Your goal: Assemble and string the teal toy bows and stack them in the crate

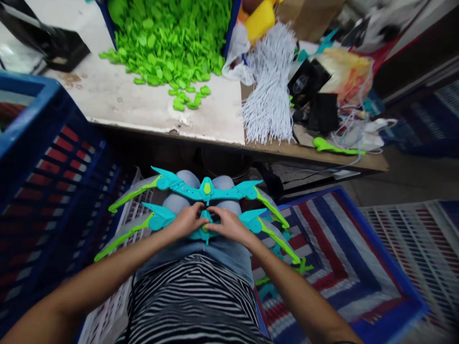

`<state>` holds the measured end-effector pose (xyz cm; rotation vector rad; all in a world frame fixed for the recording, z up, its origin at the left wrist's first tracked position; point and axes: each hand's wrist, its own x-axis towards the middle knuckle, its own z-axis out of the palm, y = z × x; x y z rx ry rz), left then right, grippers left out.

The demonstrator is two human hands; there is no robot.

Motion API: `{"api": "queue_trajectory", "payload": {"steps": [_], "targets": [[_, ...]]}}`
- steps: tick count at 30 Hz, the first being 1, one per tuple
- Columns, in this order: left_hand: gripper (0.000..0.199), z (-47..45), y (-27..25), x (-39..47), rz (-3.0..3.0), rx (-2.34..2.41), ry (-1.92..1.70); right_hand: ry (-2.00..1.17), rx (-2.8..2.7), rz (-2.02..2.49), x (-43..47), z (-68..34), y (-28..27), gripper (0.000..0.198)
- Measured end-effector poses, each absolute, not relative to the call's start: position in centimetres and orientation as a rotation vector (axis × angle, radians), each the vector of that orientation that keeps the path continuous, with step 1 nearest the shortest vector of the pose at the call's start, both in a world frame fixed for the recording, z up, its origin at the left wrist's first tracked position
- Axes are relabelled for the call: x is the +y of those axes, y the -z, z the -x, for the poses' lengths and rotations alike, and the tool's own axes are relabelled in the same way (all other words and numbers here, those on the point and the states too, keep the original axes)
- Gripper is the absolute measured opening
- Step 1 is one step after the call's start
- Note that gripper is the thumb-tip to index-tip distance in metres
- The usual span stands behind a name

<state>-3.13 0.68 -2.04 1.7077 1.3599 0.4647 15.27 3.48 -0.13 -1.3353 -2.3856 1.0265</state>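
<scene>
Two teal toy bows with lime-green limbs lie across my lap. The far bow [206, 189] rests on my knees, untouched. The near bow [158, 220] lies closer to my body. My left hand [186, 220] and my right hand [229, 224] meet at its centre, fingers pressing on the teal middle grip, which they mostly hide. Its green limbs stick out to both sides.
A worn table [150, 107] ahead carries a heap of green plastic pieces [168, 43], a bundle of white strings [270, 91] and a loose green part [332, 146]. A blue crate [39, 143] stands at my left. More bow parts [287, 272] lie at right on a striped bag.
</scene>
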Motion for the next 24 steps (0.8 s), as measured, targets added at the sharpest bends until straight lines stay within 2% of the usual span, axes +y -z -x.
{"api": "queue_trajectory", "payload": {"steps": [2, 3, 6, 8, 12, 14, 18, 22, 24], "targets": [[0.033, 2.2, 2.1, -1.7, -1.954, 1.468, -0.530, -0.778, -2.385, 1.231, 7.3, -14.9, -2.0, 0.019], [0.040, 1.7, 2.3, -2.8, -2.058, 1.479, -0.497, -0.617, -2.354, 1.199, 9.7, -14.3, -3.2, 0.016], [0.077, 0.6, 2.8, -4.7, -2.239, 1.482, -0.266, -0.236, -2.275, 1.180, 17.5, -10.6, -6.6, 0.022], [0.091, 0.1, 2.7, -4.4, -2.263, 1.477, -0.103, -0.142, -2.275, 1.211, 22.5, -7.4, -7.9, 0.025], [0.101, -0.1, 1.3, -1.9, -2.191, 1.434, 0.078, -0.124, -2.235, 1.368, 29.2, -1.7, -8.6, 0.031], [0.096, 0.0, 0.4, -0.9, -2.138, 1.430, 0.103, -0.127, -2.223, 1.411, 30.8, -0.2, -8.5, 0.026], [0.073, 0.6, -1.4, -0.1, -2.094, 1.395, 0.095, -0.169, -2.164, 1.388, 31.4, -0.5, -8.6, 0.017], [0.044, 1.5, -3.0, 0.8, -2.021, 1.307, 0.018, -0.426, -2.063, 1.480, 30.6, -4.3, -9.7, 0.017], [0.035, 2.1, -2.9, 1.8, -1.907, 1.221, 0.003, -0.560, -2.086, 1.530, 30.1, -6.7, -10.2, 0.018]]}}
